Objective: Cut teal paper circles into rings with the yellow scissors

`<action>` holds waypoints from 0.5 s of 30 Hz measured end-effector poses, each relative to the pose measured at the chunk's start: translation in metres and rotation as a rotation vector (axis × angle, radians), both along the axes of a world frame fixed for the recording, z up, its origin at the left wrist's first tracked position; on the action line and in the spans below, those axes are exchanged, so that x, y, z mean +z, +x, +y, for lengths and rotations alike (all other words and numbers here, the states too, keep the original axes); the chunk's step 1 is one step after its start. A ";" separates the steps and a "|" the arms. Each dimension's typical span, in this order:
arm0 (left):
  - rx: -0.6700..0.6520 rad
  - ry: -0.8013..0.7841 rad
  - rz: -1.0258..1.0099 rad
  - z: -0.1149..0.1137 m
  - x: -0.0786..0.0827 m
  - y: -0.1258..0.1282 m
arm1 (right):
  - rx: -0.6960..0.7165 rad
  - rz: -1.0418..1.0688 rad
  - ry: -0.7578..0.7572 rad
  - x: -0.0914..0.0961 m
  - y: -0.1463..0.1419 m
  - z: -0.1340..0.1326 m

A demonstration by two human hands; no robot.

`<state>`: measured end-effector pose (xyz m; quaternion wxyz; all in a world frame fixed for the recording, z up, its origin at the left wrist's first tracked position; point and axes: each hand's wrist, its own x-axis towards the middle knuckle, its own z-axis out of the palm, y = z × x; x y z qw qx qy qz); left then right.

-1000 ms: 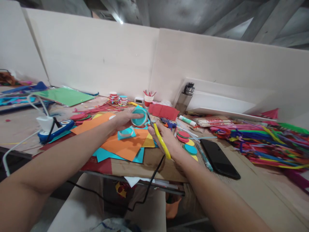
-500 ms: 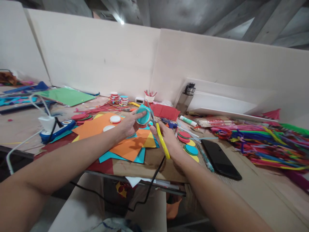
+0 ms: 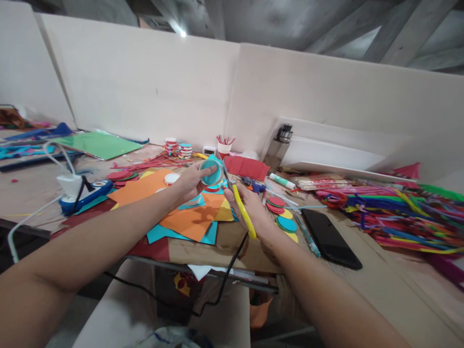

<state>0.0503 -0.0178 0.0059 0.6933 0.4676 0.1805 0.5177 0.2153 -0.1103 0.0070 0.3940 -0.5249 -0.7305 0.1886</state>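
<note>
My left hand (image 3: pixel 195 182) is closed on a round white-rimmed lid (image 3: pixel 211 175) with a turquoise face, thumb pressed on it. A corner of turquoise paper sticks out above its rim. My right hand (image 3: pixel 250 205) grips yellow-handled scissors (image 3: pixel 242 208), their blades pointing up along the lid's right edge. Whether the blades touch the paper, I cannot tell. Beneath both hands lie overlapping orange sheets (image 3: pixel 194 223) and turquoise paper (image 3: pixel 159 234). A white disc (image 3: pixel 171 179) with a red side rests on the orange paper, beside my left wrist.
Red discs (image 3: pixel 277 202) and turquoise discs (image 3: pixel 287 224) lie right of my right hand, near a black phone (image 3: pixel 331 238). Colourful pipe cleaners (image 3: pixel 395 217) are heaped farther right. Behind stand a bottle (image 3: pixel 277 147) and a cup of red sticks (image 3: pixel 224 147). A blue power strip (image 3: pixel 87 195) sits left.
My left hand has moved slightly left with the lid, turning it a little. The scissors stay nearly in place, and a wider gap shows between lid and right hand.
</note>
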 end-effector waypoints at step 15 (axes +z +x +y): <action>-0.026 0.033 0.071 -0.001 0.007 -0.005 | -0.027 0.010 -0.043 -0.005 0.000 0.002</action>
